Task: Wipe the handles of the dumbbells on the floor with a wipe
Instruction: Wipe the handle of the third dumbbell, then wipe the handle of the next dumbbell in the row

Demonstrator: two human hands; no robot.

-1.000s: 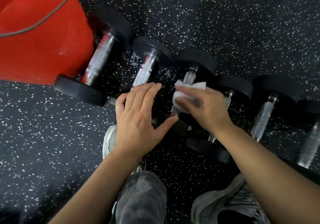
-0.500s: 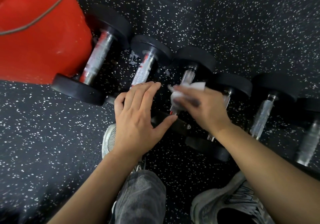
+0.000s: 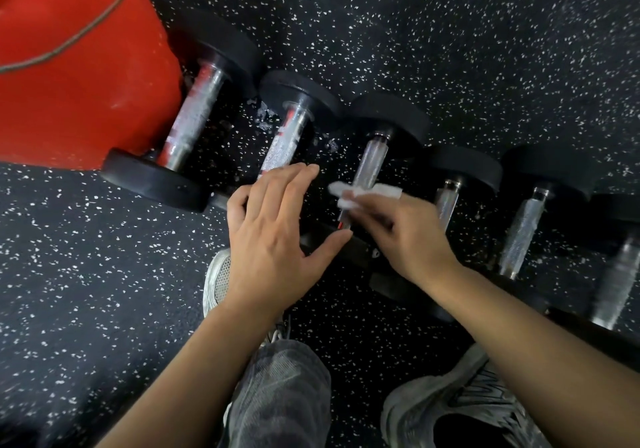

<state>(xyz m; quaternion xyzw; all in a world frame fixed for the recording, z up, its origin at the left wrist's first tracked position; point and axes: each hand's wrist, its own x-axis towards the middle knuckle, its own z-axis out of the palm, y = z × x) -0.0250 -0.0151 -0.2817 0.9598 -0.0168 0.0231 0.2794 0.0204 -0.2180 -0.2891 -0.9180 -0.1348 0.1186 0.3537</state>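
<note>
Several black dumbbells with knurled chrome handles lie in a row on the speckled floor. My right hand (image 3: 401, 229) grips a white wipe (image 3: 363, 193) wrapped around the lower part of the third dumbbell's handle (image 3: 370, 161). My left hand (image 3: 273, 236) rests flat with straight fingers over the near end of the second dumbbell (image 3: 287, 135), thumb spread toward the third dumbbell's near head. The first dumbbell (image 3: 194, 118) lies at the far left. More handles (image 3: 523, 232) lie to the right of my right hand.
A large red object (image 3: 79, 76) with a cord across it stands at upper left, touching the first dumbbell. My grey trouser knee (image 3: 280, 392) and two grey sneakers (image 3: 460, 406) are at the bottom. Black speckled rubber floor (image 3: 450, 49) surrounds everything.
My right hand has slid the wipe a little down the third handle toward me, leaving more bare chrome above it. The left hand has stayed in place.
</note>
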